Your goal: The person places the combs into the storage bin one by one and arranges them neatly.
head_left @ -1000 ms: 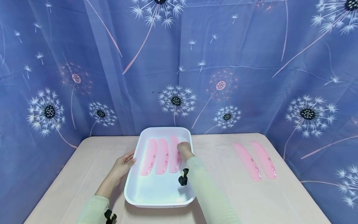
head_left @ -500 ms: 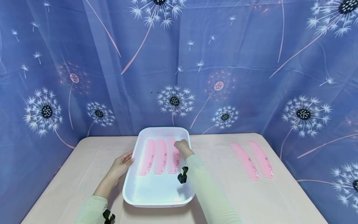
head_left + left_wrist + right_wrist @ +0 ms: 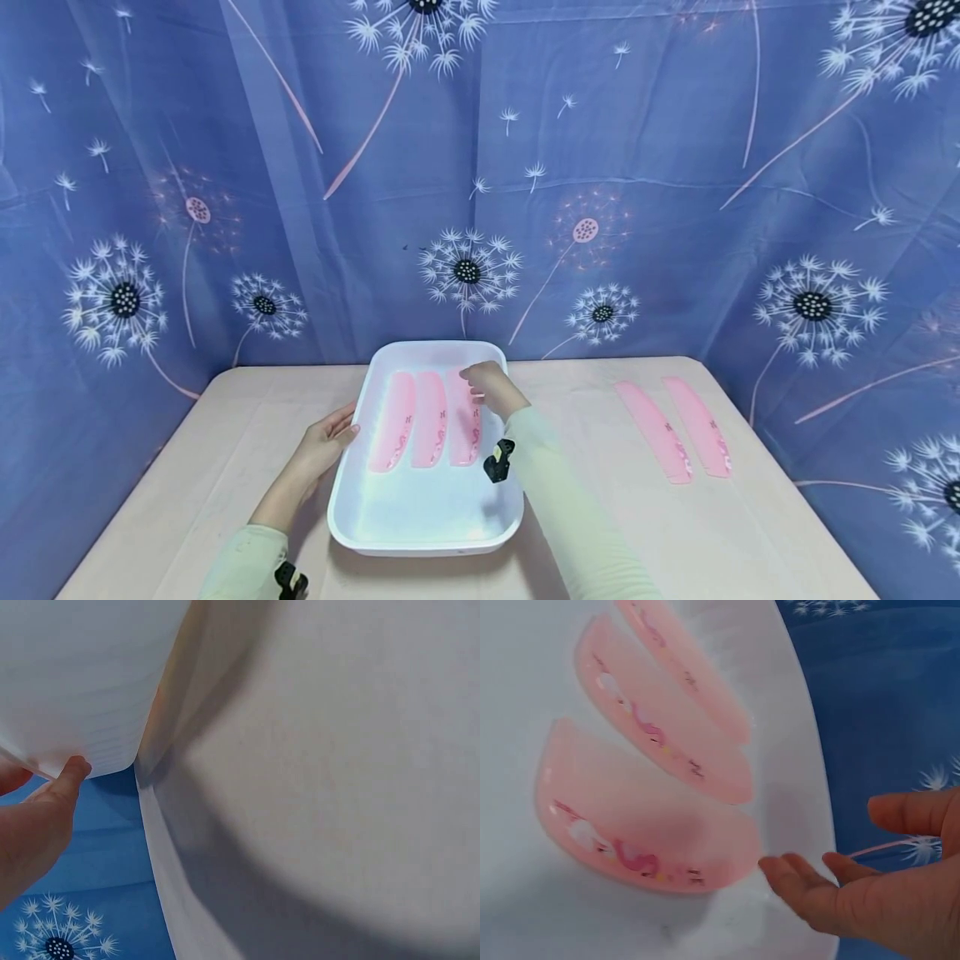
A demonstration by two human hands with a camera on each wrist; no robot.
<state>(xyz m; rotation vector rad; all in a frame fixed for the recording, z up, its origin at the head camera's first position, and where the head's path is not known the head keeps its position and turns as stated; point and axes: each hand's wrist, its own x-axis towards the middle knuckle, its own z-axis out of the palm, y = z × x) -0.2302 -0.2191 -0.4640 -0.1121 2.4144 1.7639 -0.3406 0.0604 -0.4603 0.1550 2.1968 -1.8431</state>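
A white plastic tray (image 3: 420, 518) stands on the table with three pink combs lying side by side in it. My left hand (image 3: 321, 448) grips the tray's left wall, thumb at the rim; the left wrist view shows its fingers (image 3: 69, 778) against the outer side. Over the rightmost comb (image 3: 463, 429) hovers my right hand (image 3: 497, 390). In the right wrist view its fingers are spread and hold nothing, with the fingertips close to the end of the nearest comb (image 3: 645, 825). The middle comb (image 3: 429, 421) and left comb (image 3: 393, 423) lie roughly parallel, with printed curved edges.
Two more pink combs, a nearer-in one (image 3: 654, 433) and an outer one (image 3: 699, 427), lie on the pale tablecloth (image 3: 585, 467) right of the tray. A blue dandelion-print curtain (image 3: 360, 250) hangs behind and at both sides.
My right hand has let go of the rightmost comb, now lying flat in the tray, and lifted slightly up with its fingers loosened. The left hand keeps its hold on the tray.
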